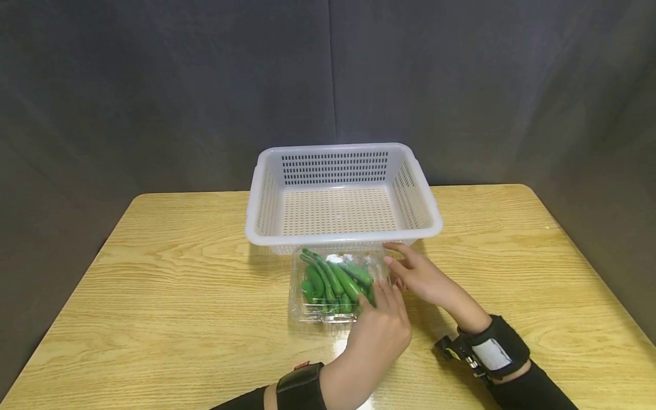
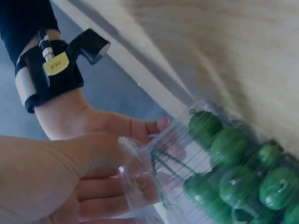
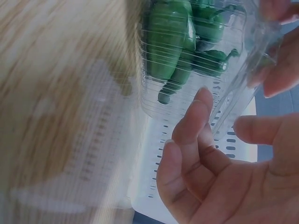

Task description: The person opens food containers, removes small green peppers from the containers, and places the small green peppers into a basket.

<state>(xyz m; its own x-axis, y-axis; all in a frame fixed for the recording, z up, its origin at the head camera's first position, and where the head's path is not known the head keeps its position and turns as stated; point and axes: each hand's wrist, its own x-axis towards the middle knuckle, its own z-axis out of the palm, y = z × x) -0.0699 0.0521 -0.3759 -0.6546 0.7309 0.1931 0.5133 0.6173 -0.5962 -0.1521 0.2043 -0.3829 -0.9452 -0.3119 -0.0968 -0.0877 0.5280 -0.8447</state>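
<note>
Wooden tabletop (image 1: 154,290) bears a white basket (image 1: 340,238) behind the clear container (image 1: 296,287).

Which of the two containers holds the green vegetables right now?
The clear plastic box, nearer the person: the green vegetables show through it. The white slotted basket behind it shows none inside.

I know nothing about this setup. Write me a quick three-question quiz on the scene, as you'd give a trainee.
1. In the head view, what stands just beyond the clear container?
A) a lamp
B) a white basket
C) a kettle

2. True or false: the green vegetables lie inside the clear container.

3. Fill in: in the head view, the left hand and right hand are at the container's ____ end.

Key: 1. B; 2. true; 3. right
</note>
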